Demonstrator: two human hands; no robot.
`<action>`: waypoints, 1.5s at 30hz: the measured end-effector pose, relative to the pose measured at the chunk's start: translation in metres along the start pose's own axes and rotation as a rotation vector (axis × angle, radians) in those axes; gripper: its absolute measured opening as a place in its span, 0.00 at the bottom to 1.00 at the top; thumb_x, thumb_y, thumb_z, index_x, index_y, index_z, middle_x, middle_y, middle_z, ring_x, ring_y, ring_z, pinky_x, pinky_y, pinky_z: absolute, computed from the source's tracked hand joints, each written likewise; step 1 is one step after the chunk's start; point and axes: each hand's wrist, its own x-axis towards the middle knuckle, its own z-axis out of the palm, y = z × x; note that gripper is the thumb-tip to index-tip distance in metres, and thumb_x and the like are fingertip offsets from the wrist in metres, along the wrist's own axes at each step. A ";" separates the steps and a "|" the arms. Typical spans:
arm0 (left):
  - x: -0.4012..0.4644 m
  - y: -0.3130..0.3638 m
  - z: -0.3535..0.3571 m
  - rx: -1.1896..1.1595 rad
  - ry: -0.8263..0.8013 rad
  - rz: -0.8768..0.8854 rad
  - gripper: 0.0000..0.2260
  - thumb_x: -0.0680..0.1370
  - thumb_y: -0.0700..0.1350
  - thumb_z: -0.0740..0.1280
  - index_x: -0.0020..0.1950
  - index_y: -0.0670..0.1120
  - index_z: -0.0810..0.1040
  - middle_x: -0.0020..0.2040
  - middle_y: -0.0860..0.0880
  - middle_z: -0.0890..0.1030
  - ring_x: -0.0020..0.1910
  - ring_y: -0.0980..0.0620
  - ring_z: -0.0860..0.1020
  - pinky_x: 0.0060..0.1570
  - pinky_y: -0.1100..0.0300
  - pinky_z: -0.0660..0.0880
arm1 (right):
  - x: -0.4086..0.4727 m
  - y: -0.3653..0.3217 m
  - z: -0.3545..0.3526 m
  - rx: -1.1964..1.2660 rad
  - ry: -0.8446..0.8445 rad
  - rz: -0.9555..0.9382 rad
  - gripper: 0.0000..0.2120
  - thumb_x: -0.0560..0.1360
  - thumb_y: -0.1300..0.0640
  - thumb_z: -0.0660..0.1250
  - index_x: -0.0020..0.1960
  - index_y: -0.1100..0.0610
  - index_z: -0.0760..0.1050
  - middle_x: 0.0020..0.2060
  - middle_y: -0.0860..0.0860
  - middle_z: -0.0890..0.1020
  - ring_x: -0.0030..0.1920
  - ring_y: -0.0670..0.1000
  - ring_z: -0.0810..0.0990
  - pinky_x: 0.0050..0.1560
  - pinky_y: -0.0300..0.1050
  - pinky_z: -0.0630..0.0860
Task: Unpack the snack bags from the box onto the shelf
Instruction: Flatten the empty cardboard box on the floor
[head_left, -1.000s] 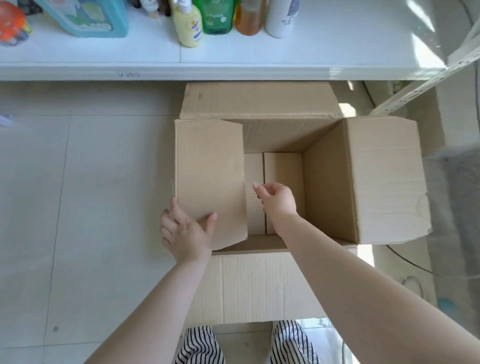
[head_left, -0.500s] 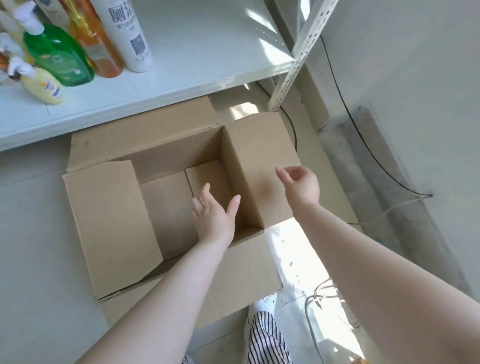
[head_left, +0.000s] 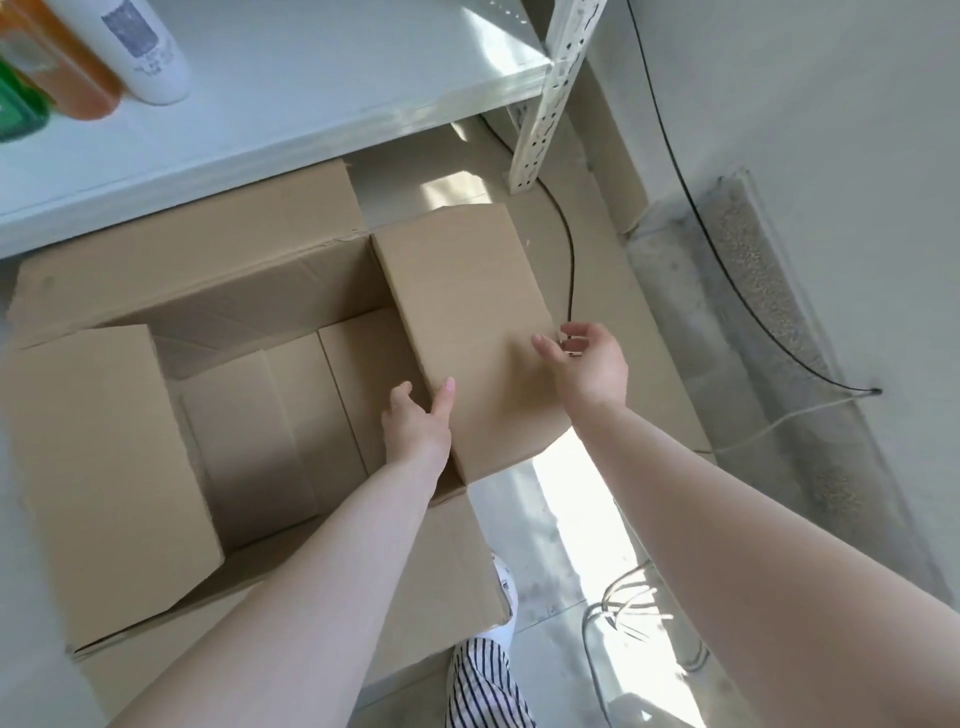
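Observation:
An open cardboard box (head_left: 249, 291) stands on the floor below the white shelf (head_left: 311, 78). Its inside shows only bare cardboard; no snack bags are in sight. My left hand (head_left: 415, 421) pinches the near inner edge of the box's right flap (head_left: 467, 312), thumb on top and fingers under it inside the box. My right hand (head_left: 587, 364) is at that flap's outer edge, thumb tip over the cardboard, fingers loosely curled past the edge and holding nothing.
A white bottle (head_left: 140, 47), an orange one (head_left: 62, 73) and a green one (head_left: 15, 114) stand on the shelf's left. A perforated shelf post (head_left: 550, 93), a black cable (head_left: 569, 260) and a grey mat (head_left: 779, 364) lie right of the box. My striped trouser leg (head_left: 483, 686) is below.
The view swung to the right. My left hand left the left flap, crossed the box and took the right flap's edge. My right hand came out of the box to that flap's outer edge.

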 end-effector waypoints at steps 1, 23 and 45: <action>0.004 -0.001 0.004 -0.003 -0.010 -0.001 0.29 0.79 0.59 0.62 0.75 0.46 0.61 0.71 0.45 0.68 0.67 0.46 0.70 0.61 0.56 0.65 | 0.004 0.003 0.000 -0.025 0.006 -0.001 0.22 0.74 0.45 0.72 0.64 0.53 0.74 0.52 0.47 0.78 0.51 0.49 0.77 0.51 0.44 0.72; -0.039 0.004 -0.074 -0.099 0.036 0.131 0.22 0.80 0.55 0.60 0.71 0.45 0.68 0.65 0.48 0.74 0.54 0.57 0.72 0.49 0.66 0.64 | -0.100 -0.043 0.013 0.305 -0.223 0.007 0.14 0.75 0.49 0.72 0.37 0.55 0.74 0.28 0.42 0.74 0.28 0.45 0.72 0.30 0.37 0.67; 0.007 -0.095 -0.185 0.710 0.590 0.270 0.44 0.72 0.70 0.56 0.79 0.45 0.48 0.79 0.38 0.46 0.78 0.38 0.48 0.72 0.36 0.43 | -0.137 0.007 0.161 -0.818 -0.151 -0.279 0.39 0.74 0.26 0.49 0.77 0.37 0.35 0.79 0.54 0.36 0.78 0.58 0.36 0.76 0.63 0.40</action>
